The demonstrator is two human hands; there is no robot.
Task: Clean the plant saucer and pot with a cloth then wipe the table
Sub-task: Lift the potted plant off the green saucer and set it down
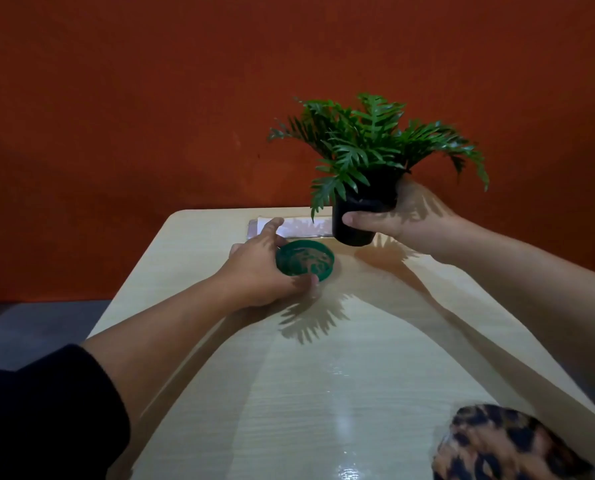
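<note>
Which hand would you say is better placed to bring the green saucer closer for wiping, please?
Left. The left hand already grips the green saucer on the table, while the right hand holds the black pot aloft.

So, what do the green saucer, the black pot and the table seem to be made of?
The saucer looks like thin moulded plastic, glossy green, with brown dirt inside. The pot seems to be plastic too, plain black with a dull sheen. The table shows pale wood grain under a shiny coat that reflects light; probably laminate, but solid wood cannot be ruled out.
</note>
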